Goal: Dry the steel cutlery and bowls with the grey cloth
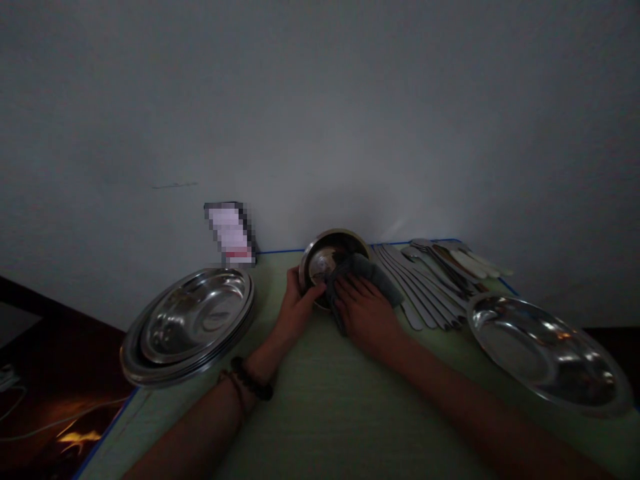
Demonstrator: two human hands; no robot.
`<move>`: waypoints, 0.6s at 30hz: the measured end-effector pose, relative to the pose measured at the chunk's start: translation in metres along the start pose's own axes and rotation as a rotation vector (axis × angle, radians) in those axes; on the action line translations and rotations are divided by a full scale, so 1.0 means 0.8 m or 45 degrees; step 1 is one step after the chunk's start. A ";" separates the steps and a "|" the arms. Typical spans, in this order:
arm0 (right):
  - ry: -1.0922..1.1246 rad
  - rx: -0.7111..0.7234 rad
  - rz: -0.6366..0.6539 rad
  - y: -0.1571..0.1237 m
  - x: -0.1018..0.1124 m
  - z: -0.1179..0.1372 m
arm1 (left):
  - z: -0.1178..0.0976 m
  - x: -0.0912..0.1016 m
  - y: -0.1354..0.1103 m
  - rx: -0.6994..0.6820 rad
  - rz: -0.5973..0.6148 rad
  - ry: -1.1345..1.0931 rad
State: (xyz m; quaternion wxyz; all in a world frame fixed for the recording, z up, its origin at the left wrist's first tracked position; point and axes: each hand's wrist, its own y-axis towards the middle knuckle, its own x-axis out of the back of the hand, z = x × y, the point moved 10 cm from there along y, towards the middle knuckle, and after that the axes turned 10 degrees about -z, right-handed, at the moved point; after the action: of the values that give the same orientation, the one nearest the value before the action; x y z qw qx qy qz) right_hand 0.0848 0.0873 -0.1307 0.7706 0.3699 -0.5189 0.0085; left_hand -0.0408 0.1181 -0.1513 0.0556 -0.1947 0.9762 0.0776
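A round stainless steel bowl [320,261] is tilted up on its edge near the back of the table, its inside facing me. My left hand [299,297] grips its lower left rim, with the thumb on the inner side. A dark grey cloth [383,277] is bunched at the right part of the bowl, covering some of its inside and rim. My right hand [367,308] presses the cloth against the bowl, its fingers on top of the fabric. The bowl's underside and the left fingers behind it are hidden.
Nested steel basins [200,323] stand at the left table edge. Several knives [420,287] and other cutlery, some with white handles [475,263], lie to the right. A steel dish [545,353] sits at the right edge. A phone [231,233] leans on the wall [320,100].
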 end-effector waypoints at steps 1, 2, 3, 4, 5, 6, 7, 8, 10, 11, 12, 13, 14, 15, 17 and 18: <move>0.011 0.013 0.015 0.000 0.000 -0.001 | -0.001 0.002 0.000 -0.004 0.000 -0.026; 0.027 0.033 0.033 0.000 0.000 -0.001 | -0.002 0.004 0.000 -0.002 -0.005 -0.067; 0.045 0.064 0.054 0.000 -0.001 0.000 | -0.003 0.006 0.000 0.004 -0.019 -0.121; 0.068 0.111 0.076 0.000 -0.001 0.003 | -0.005 0.008 0.000 0.009 -0.032 -0.177; 0.095 0.168 0.098 -0.001 -0.002 0.008 | -0.007 0.008 0.001 0.007 -0.038 -0.223; 0.123 0.224 0.120 -0.002 -0.003 0.013 | -0.009 0.008 0.001 0.004 -0.037 -0.253; 0.152 0.272 0.137 -0.004 -0.004 0.017 | -0.011 0.006 0.002 0.005 -0.035 -0.263; 0.183 0.309 0.152 -0.005 -0.005 0.021 | -0.011 0.004 0.002 0.011 -0.029 -0.252; 0.244 0.334 0.164 -0.007 -0.005 0.026 | -0.010 0.001 0.003 0.027 -0.018 -0.186; 0.273 0.327 0.164 -0.008 -0.004 0.027 | -0.009 0.000 0.002 0.024 -0.022 -0.141; 0.303 0.316 0.160 -0.008 -0.004 0.029 | -0.009 0.000 0.001 0.008 -0.025 -0.089; 0.334 0.303 0.153 -0.008 -0.003 0.030 | -0.010 -0.001 0.000 -0.021 -0.024 -0.036; 0.364 0.289 0.142 -0.008 -0.003 0.032 | -0.013 -0.002 -0.003 -0.059 -0.014 0.012; 0.393 0.277 0.127 -0.007 -0.002 0.033 | -0.015 -0.004 -0.006 -0.097 0.011 0.053; 0.433 0.270 0.103 -0.007 -0.001 0.034 | -0.020 -0.009 -0.010 -0.162 0.067 0.090; 0.437 0.277 0.098 -0.007 0.000 0.035 | -0.022 -0.009 -0.010 -0.172 0.078 0.079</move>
State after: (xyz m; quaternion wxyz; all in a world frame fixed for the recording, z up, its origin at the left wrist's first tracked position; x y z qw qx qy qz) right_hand 0.0649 0.0672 -0.1290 0.8024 0.4240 -0.3897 0.1567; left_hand -0.0325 0.1104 -0.1342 0.0098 -0.1703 0.9755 0.1388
